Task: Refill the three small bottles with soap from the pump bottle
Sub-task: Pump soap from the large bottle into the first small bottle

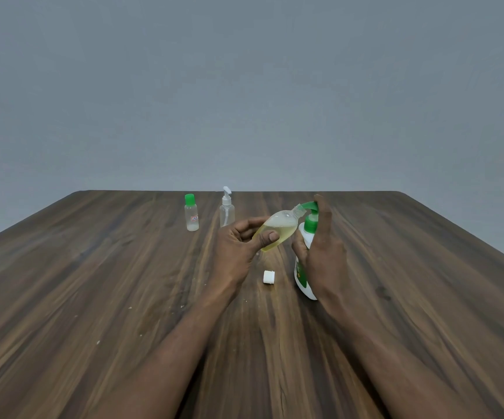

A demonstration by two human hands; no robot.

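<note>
**At the pump spout, an uncapped small bottle held tilted**

Near the middle of the wooden table [93, 282], the left hand [238, 243] pinches a clear small bottle [278, 231] between thumb and curled fingers. The bottle is tipped so its open neck points up and to the right, just under the green spout [308, 205]. Yellowish soap lies along its lower side.

The right hand [325, 252] wraps the white pump bottle [303, 279], which stands on the table. The thumb is curled round the bottle's near side, and a raised fingertip rests on the pump top.

A white cap [268, 277] lies on the table below the tilted bottle, between the two hands.

Toward the far edge, well apart from the hands, stand a green-capped bottle [191, 214] and, to its right, a clear spray bottle [227, 210]. Both are upright.
</note>
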